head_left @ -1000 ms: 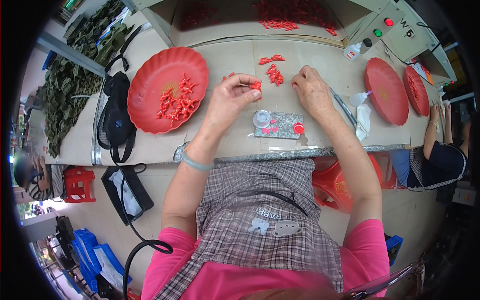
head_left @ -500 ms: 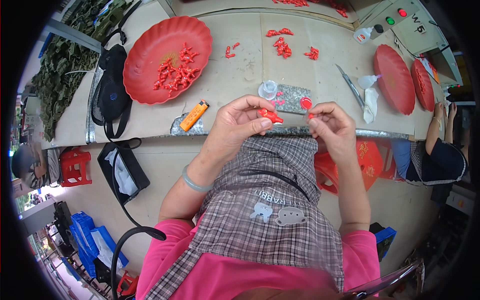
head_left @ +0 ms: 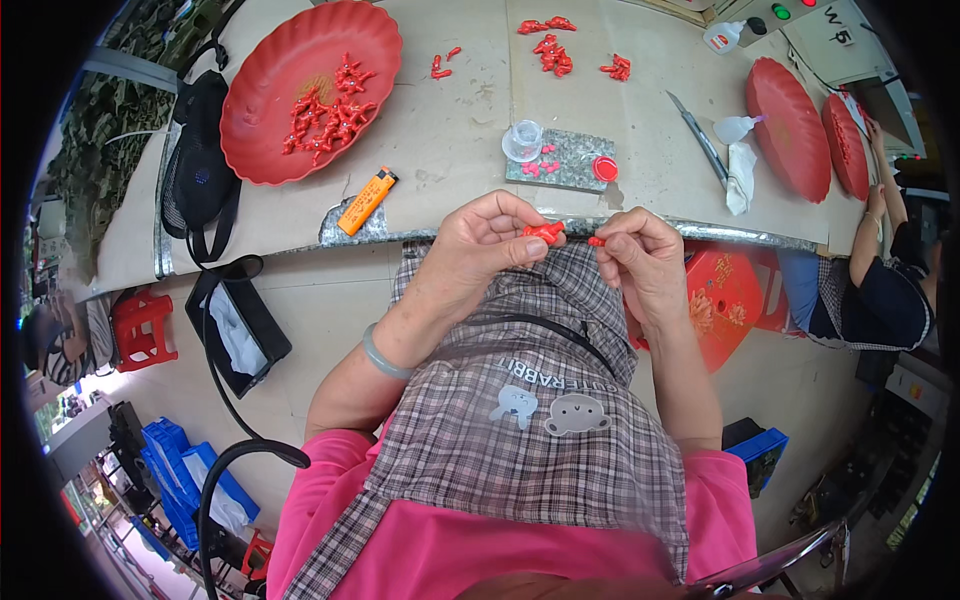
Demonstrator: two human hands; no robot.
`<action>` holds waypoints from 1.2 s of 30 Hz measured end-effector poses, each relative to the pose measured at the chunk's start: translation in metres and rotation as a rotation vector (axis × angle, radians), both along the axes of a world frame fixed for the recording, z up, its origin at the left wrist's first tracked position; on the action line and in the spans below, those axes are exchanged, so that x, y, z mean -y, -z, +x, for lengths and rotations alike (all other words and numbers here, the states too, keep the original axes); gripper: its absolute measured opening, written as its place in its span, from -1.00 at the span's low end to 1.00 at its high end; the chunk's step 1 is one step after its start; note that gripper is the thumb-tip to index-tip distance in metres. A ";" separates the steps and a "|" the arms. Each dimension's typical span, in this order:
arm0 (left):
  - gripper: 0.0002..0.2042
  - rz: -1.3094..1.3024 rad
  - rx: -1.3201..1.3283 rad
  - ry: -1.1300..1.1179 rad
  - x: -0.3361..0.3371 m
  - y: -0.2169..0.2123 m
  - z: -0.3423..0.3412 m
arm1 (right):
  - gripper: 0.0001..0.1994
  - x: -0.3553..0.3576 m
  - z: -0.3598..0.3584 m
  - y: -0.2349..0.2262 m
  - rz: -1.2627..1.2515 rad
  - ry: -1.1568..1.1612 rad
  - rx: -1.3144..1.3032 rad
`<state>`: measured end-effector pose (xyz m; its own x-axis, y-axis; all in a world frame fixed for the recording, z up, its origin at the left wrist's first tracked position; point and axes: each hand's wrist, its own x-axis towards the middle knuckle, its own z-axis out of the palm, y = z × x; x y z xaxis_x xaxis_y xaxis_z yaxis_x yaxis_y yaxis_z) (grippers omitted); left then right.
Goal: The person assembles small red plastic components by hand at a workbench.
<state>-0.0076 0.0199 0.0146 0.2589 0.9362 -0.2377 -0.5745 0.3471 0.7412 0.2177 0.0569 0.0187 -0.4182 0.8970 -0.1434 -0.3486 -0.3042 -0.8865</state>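
Observation:
My left hand (head_left: 490,238) pinches a small red plastic figure part (head_left: 544,233) between thumb and fingertips, above the bench's front edge. Close by on the right, my right hand (head_left: 642,258) grips a tinier red piece (head_left: 597,241), its exact shape too small to make out. A narrow gap separates the two parts. Just beyond my hands lies a speckled stone slab (head_left: 568,178) bearing several pink bits (head_left: 540,168), a small clear cup (head_left: 523,141) and a red round cap (head_left: 605,168).
A large red scalloped tray (head_left: 255,120) holds red figures (head_left: 335,125). An orange lighter (head_left: 368,200) lies at the bench edge. Right of the slab are a knife (head_left: 700,140), white cloth (head_left: 740,180) and dropper bottle (head_left: 735,129). Loose red parts (head_left: 552,56) lie farther back. A co-worker (head_left: 870,270) sits at right.
The right hand has come left and slightly down, bringing its small piece nearer the red figure part. The left hand keeps its hold. The whole view has shifted a little.

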 end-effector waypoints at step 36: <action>-0.71 -0.041 -0.003 0.087 0.003 -0.001 0.012 | -0.95 0.011 -0.008 0.004 0.163 0.008 0.194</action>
